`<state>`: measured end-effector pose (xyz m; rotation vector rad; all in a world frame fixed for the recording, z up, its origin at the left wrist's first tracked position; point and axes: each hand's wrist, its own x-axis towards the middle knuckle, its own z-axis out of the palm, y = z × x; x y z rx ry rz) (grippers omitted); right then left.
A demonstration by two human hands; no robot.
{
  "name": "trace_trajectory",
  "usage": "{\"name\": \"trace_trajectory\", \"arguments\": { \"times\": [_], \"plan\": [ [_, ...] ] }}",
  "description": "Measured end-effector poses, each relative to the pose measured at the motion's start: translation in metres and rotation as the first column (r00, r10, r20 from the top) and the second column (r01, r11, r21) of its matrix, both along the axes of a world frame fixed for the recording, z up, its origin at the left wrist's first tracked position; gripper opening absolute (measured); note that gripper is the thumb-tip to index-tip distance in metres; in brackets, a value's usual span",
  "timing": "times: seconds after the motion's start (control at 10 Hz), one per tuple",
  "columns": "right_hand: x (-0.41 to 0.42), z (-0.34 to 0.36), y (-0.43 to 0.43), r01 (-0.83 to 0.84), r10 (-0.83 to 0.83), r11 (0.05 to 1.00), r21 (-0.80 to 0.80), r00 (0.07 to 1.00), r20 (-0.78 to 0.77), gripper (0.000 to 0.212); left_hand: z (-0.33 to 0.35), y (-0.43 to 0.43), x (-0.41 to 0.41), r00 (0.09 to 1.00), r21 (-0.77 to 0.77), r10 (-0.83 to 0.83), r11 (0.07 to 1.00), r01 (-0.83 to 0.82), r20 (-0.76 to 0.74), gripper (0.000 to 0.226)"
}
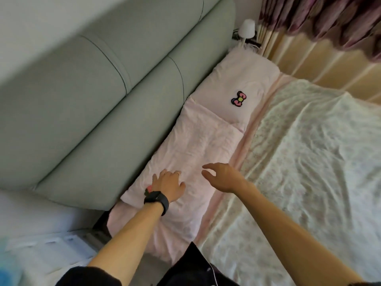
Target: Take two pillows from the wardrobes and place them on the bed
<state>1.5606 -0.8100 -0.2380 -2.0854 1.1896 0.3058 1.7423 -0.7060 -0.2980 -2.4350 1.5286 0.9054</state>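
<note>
Two pale pink pillows lie end to end along the green headboard. The far pillow carries a pink bow patch. The near pillow lies in front of it. My left hand, with a black watch on the wrist, rests flat on the near pillow's near end, fingers spread. A small pink patch peeks out beside that wrist. My right hand hovers just above the same pillow's right edge, fingers apart and empty. The bed is covered with a pale flowered sheet.
The padded green headboard runs along the left. A white lamp stands at the far corner by the cream and purple curtains. A white nightstand top sits at lower left.
</note>
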Motion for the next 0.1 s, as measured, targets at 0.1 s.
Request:
{"name": "trace_trajectory", "arguments": {
  "times": [0.1],
  "plan": [
    [-0.0195, 0.0341, 0.0017, 0.051, -0.018, 0.989, -0.141, 0.975, 0.224, 0.045, 0.0517, -0.0029, -0.0147, 0.998, -0.257, 0.048, 0.966, -0.035, 0.043, 0.053]
  ]
}}
